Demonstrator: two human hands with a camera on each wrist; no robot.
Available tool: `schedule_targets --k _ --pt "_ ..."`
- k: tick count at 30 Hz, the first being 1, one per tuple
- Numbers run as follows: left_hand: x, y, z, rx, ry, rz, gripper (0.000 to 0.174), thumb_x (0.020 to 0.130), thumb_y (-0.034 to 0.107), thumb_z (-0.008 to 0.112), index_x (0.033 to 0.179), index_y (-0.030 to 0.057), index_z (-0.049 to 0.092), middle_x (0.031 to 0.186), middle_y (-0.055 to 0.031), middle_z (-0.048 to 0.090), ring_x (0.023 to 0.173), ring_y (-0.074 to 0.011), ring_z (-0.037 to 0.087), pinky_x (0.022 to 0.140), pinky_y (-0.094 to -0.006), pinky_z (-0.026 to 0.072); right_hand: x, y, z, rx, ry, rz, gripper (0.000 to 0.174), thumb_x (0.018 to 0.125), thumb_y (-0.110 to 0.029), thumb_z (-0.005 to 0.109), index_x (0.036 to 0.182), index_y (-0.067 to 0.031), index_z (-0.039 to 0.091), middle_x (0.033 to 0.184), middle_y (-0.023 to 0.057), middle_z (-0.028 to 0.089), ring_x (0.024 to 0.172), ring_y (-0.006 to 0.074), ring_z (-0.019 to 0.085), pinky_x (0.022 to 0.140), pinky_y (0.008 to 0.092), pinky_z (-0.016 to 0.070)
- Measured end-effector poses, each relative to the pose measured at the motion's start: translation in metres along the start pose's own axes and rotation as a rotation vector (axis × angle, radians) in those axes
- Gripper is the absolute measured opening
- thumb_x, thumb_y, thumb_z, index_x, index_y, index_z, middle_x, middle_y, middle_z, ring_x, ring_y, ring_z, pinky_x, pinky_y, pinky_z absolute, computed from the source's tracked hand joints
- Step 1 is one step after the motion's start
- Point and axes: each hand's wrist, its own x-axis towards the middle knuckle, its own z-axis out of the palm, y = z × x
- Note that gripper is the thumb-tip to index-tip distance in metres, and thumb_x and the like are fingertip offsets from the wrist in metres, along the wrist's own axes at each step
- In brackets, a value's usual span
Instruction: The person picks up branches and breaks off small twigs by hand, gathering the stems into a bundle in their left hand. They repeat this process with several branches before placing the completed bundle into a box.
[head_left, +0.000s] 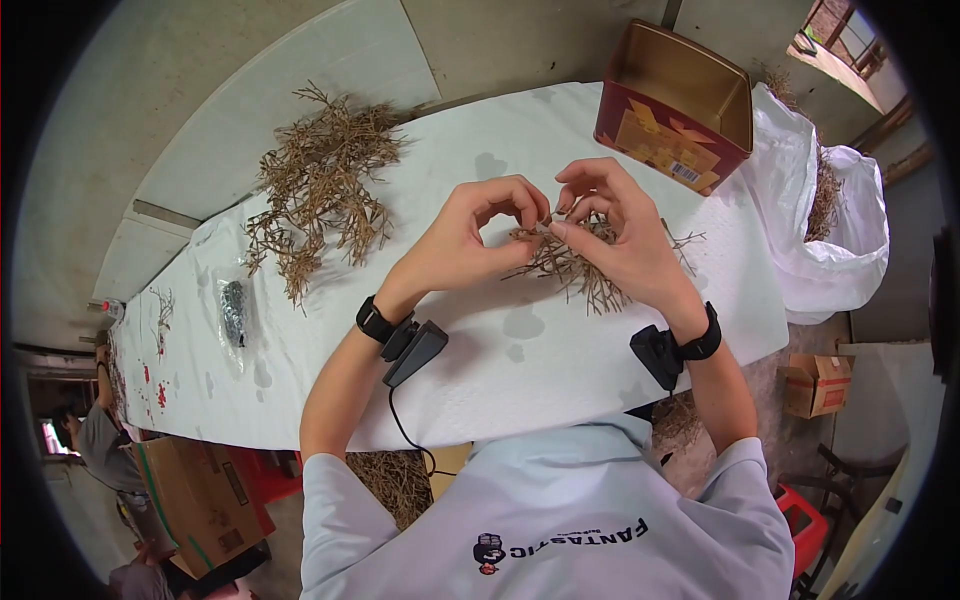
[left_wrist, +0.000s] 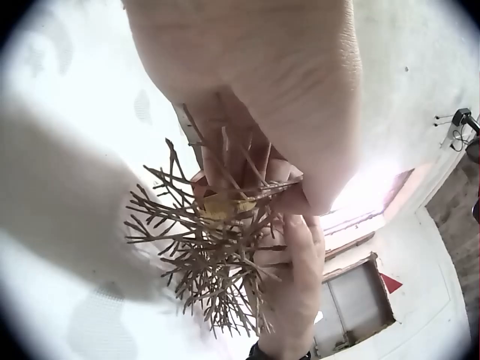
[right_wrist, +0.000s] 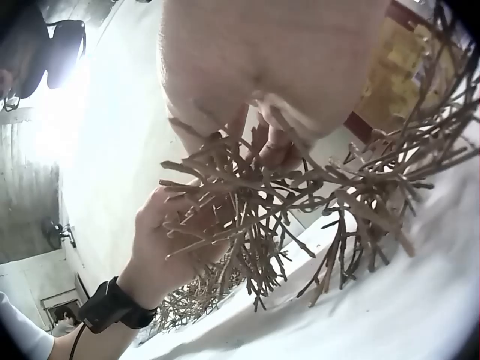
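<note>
In the head view a bunch of dry brown twigs [head_left: 590, 275] hangs under both hands over the white-covered table. The left hand [head_left: 470, 235] pinches a twig end between thumb and fingers at the bunch's left side. Close beside it, the right hand [head_left: 625, 235] pinches the twigs near the same spot, its fingers curved. The left wrist view shows the twigs [left_wrist: 217, 255] spreading below the left thumb. Forked twigs [right_wrist: 255, 195] cover part of the fingers in the right wrist view, so the exact grip point is hidden there.
A larger twig pile [head_left: 325, 180] lies on the table [head_left: 450, 370] at the back left, near a clear bag with dark contents [head_left: 234, 312]. An open red and gold box [head_left: 665, 135] stands at the back right, beside a white sack [head_left: 850, 260]. Another person [head_left: 100, 440] is at far left.
</note>
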Motion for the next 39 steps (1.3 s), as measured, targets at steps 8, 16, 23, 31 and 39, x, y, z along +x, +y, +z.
schedule_targets --k 8,16,23,31,39 --pt "0.001 -0.002 -0.009 -0.088 0.13 -0.015 0.026 0.078 -0.004 0.071 0.075 0.0051 0.047 0.093 -0.0065 0.067 0.09 -0.0117 0.063 0.086 -0.0288 0.0516 -0.003 -0.009 -0.01 -0.291 -0.006 -0.026 0.033 0.084 -0.009 0.073 0.114 -0.0022 0.062 0.098 0.0036 0.054 0.089 0.012 0.055 0.076 0.0282 0.0453" --pt "0.001 -0.005 -0.009 0.052 0.079 -0.101 0.014 0.085 0.003 0.072 0.083 -0.0005 0.059 0.083 -0.0006 0.063 0.075 -0.0056 0.055 0.066 -0.0242 0.0478 -0.003 0.008 -0.001 -0.397 -0.146 0.003 0.018 0.085 -0.009 0.069 0.099 0.0009 0.066 0.097 0.0071 0.056 0.09 0.0177 0.057 0.08 0.0294 0.0459" --pt "-0.003 -0.014 -0.01 0.06 -0.115 -0.377 0.018 0.093 0.014 0.069 0.089 -0.0025 0.066 0.075 0.0021 0.058 0.07 -0.0034 0.047 0.06 -0.0229 0.039 -0.003 0.012 -0.001 -0.324 -0.126 0.08 0.015 0.086 -0.006 0.067 0.098 0.0024 0.064 0.09 0.0112 0.065 0.081 0.0207 0.063 0.073 0.0333 0.0502" --pt "-0.004 -0.015 -0.004 0.075 -0.074 -0.3 0.014 0.095 0.011 0.062 0.093 -0.0025 0.063 0.073 -0.0016 0.06 0.068 -0.0082 0.05 0.06 -0.026 0.0398 -0.002 0.005 0.0 -0.329 -0.088 -0.009 0.016 0.087 -0.008 0.066 0.098 0.0034 0.063 0.08 0.012 0.065 0.071 0.0186 0.06 0.066 0.0309 0.0485" --pt "-0.008 -0.005 0.014 0.757 0.111 0.102 0.013 0.084 0.008 0.066 0.091 -0.0011 0.059 0.077 -0.018 0.063 0.068 -0.031 0.06 0.063 -0.0344 0.0464 0.0 -0.011 0.001 -0.35 -0.124 0.238 0.024 0.088 -0.022 0.07 0.088 0.0022 0.067 0.069 0.0107 0.062 0.062 0.0193 0.056 0.058 0.0324 0.0434"
